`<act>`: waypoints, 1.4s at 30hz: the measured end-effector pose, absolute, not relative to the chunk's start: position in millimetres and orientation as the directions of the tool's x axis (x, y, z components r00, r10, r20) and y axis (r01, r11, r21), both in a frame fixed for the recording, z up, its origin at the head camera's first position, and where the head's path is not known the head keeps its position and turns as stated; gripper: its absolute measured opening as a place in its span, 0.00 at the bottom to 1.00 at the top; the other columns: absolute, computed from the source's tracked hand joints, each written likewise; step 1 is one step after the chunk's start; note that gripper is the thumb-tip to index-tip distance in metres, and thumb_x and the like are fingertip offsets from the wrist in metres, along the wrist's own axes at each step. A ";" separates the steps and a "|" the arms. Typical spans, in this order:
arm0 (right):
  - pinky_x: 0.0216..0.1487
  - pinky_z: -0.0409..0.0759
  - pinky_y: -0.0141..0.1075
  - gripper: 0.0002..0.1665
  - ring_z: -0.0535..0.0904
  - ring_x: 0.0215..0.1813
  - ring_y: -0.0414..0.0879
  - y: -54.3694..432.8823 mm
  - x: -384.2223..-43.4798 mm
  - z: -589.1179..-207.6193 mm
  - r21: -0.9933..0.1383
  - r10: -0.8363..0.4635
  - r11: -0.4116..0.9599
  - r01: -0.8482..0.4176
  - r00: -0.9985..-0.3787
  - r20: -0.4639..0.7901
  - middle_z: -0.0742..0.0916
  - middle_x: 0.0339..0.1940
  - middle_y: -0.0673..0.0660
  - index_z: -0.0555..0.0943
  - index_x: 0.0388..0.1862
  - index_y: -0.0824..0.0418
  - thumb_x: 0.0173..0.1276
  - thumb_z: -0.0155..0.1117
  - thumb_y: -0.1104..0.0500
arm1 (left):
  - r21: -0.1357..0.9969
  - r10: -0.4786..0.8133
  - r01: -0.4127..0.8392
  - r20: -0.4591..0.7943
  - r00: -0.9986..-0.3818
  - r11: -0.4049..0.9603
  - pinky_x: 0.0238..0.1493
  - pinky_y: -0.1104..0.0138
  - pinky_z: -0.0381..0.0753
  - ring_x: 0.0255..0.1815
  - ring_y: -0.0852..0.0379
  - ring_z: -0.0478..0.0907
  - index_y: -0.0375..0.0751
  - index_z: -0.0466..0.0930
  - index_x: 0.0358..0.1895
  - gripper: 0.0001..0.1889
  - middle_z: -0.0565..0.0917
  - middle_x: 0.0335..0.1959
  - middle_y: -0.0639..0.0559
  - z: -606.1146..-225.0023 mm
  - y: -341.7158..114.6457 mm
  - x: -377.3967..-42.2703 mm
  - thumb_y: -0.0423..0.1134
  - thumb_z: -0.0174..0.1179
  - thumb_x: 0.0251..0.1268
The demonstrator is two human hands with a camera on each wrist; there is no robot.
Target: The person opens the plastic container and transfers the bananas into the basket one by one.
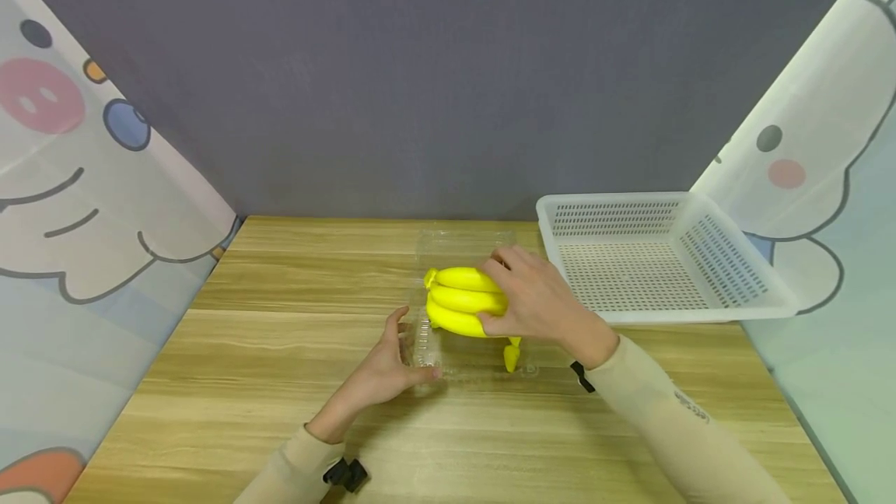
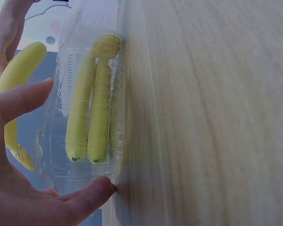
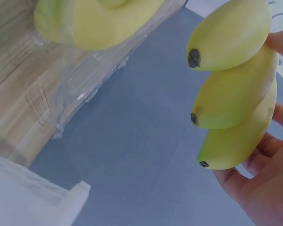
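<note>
My right hand (image 1: 528, 294) holds a bunch of yellow bananas (image 1: 465, 300) above a clear plastic box (image 1: 455, 239), thumb on the near side and fingers on the far side. Their stem end points left; in the right wrist view, dark tips show on three bananas (image 3: 236, 89). Inside the box lies another bunch of bananas (image 2: 82, 110), seen through its wall in the left wrist view; from the head, mostly its yellow stem (image 1: 512, 356) shows. My left hand (image 1: 381, 364) spreads around the box's near left corner, thumb at the front and fingers by the left side.
A white perforated basket (image 1: 616, 313) stands at the back right of the wooden table (image 1: 280, 333), close to the box. Behind the table rises a dark grey panel (image 1: 392, 84). Cartoon-printed cloths hang along the left and right sides.
</note>
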State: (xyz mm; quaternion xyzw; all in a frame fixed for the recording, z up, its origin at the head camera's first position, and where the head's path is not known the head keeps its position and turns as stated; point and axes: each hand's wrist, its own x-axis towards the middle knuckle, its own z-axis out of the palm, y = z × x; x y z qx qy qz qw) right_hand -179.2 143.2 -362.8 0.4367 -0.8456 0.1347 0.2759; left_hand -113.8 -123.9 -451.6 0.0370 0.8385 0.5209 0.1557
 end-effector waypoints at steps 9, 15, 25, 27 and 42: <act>0.31 0.74 0.40 0.33 0.72 0.35 0.49 150.3 -180.7 -355.4 -0.015 -0.647 0.603 -0.798 -0.499 0.577 0.78 0.37 0.55 0.80 0.49 0.60 0.46 0.72 0.45 | 0.872 0.207 -0.103 -0.226 -0.952 0.479 0.64 0.35 0.68 0.71 0.29 0.64 0.45 0.39 0.82 0.63 0.59 0.75 0.30 -450.8 -122.7 -114.5 0.47 0.80 0.51; 0.30 0.74 0.40 0.32 0.73 0.35 0.51 154.7 -180.7 -349.6 -0.002 -0.650 0.598 -0.801 -0.486 0.585 0.79 0.39 0.57 0.80 0.49 0.61 0.46 0.72 0.46 | 0.873 0.203 -0.105 -0.225 -0.953 0.476 0.64 0.35 0.68 0.72 0.29 0.63 0.46 0.39 0.82 0.63 0.58 0.75 0.30 -451.3 -122.8 -114.2 0.47 0.80 0.50; 0.28 0.74 0.40 0.31 0.74 0.36 0.52 161.1 -181.0 -343.1 0.010 -0.635 0.614 -0.789 -0.486 0.600 0.80 0.39 0.57 0.81 0.49 0.61 0.47 0.71 0.46 | 0.876 0.220 -0.076 -0.203 -0.954 0.476 0.64 0.33 0.66 0.72 0.26 0.62 0.47 0.39 0.83 0.64 0.57 0.76 0.28 -452.4 -123.1 -114.4 0.48 0.80 0.50; 0.27 0.74 0.40 0.31 0.74 0.35 0.52 162.3 -180.9 -342.0 0.013 -0.633 0.615 -0.789 -0.483 0.605 0.80 0.38 0.57 0.81 0.48 0.61 0.46 0.71 0.46 | 0.876 0.222 -0.074 -0.201 -0.954 0.476 0.64 0.32 0.65 0.72 0.26 0.61 0.47 0.39 0.83 0.64 0.57 0.76 0.28 -451.9 -123.0 -114.0 0.48 0.80 0.50; 0.30 0.75 0.41 0.34 0.74 0.34 0.52 176.8 -181.3 -336.0 0.020 -0.613 0.627 -0.779 -0.477 0.630 0.80 0.38 0.58 0.80 0.50 0.64 0.45 0.75 0.47 | 0.871 0.218 -0.088 -0.218 -0.951 0.484 0.63 0.34 0.69 0.72 0.26 0.62 0.46 0.39 0.83 0.64 0.56 0.76 0.28 -451.0 -122.3 -115.2 0.48 0.80 0.50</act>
